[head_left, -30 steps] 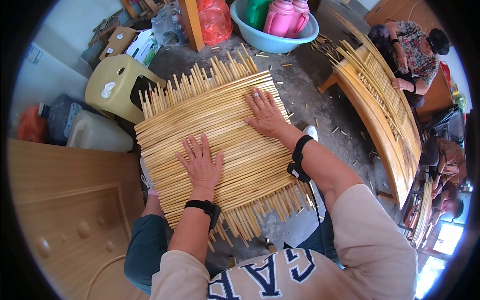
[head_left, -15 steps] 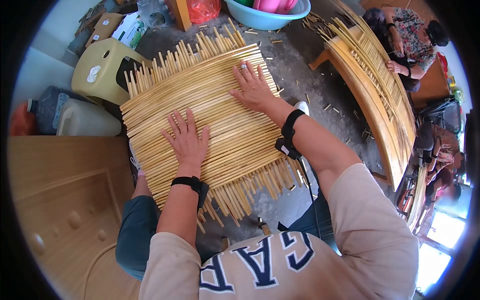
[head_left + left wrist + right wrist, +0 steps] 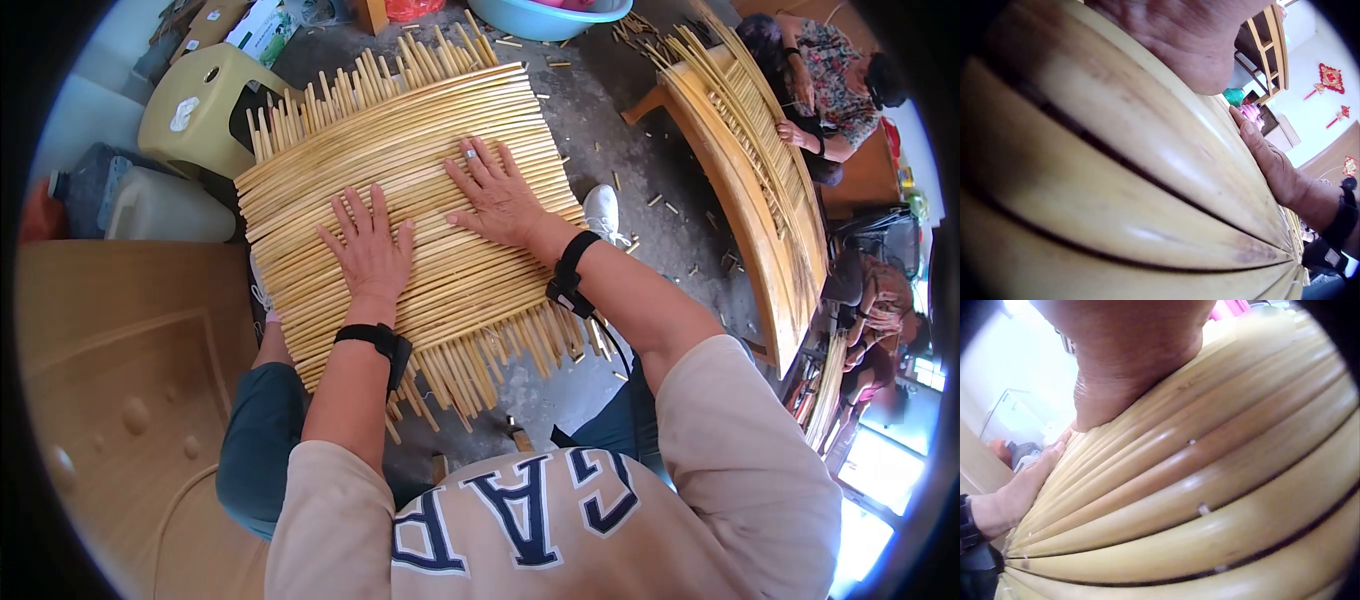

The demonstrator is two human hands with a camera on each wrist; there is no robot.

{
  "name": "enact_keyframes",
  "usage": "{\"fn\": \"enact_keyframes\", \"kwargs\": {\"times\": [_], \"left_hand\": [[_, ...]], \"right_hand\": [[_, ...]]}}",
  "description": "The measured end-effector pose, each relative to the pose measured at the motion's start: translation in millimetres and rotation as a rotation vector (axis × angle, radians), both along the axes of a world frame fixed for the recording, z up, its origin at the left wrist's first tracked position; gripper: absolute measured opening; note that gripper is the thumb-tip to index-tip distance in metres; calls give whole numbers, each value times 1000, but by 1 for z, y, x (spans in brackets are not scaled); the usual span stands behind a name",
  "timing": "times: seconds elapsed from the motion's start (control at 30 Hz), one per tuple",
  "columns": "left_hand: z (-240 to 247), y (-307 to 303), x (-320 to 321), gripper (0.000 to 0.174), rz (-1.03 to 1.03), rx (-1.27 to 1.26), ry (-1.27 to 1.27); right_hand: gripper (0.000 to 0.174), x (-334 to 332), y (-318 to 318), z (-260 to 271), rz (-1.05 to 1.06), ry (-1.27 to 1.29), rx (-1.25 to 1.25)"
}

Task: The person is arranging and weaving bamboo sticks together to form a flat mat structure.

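Slatted panel (image 3: 400,120): bamboo or cane rods, smooth and glossy, with bright highlights, brownish blotches and small rough nicks
Counter (image 3: 728,190): wood, smooth, with a soft sheen
Door (image 3: 110,350): wood-look surface, smooth, low sheen
Stool (image 3: 185,95): plastic, smooth, faintly shiny
Jug (image 3: 180,205): translucent plastic, dull
Basin (image 3: 550,22): plastic, smooth, lightly glossy
Box (image 3: 213,20): brown cardboard, matt
Shirt (image 3: 590,560): soft matt cloth, with dark lettering
Trousers (image 3: 262,445): matt cloth
Floor (image 3: 650,135): hard, concrete-like, mottled, mostly matt
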State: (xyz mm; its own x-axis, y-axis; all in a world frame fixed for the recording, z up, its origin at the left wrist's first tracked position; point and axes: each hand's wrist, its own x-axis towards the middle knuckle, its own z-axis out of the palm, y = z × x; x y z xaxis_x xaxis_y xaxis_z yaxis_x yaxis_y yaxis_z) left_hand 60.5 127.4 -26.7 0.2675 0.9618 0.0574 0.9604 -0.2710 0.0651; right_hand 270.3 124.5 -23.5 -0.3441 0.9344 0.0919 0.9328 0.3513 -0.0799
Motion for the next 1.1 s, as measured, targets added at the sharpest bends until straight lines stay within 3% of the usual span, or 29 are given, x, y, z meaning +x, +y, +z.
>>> {"fn": "enact_keyframes", "kwargs": {"times": [0.2,0.4,0.73,0.83,0.9,0.93,1.03,1.1], "left_hand": [[-2,0,0,62,9,-6,8],[-4,1,-1,64,14,14,-6],[-3,2,-2,62,14,-9,23],[-9,6,-10,65,-19,25,-40],[-1,8,-18,67,-33,-44,-421],[5,1,-21,67,-31,-49,-416],[32,-29,-33,78,-205,-29,-242],[43,-59,-35,94,-394,-209,-170]], "right_hand": [[80,-8,-14,18,-55,29,-40],[85,-22,-57,17,146,-18,-132],[77,-23,-58,11,129,1,-86],[74,-23,-59,10,130,21,-55],[74,-21,-59,11,131,23,-55],[74,-22,-60,11,135,25,-56],[74,-22,-61,11,134,36,-29],[74,-22,-61,9,136,53,-17]]}}
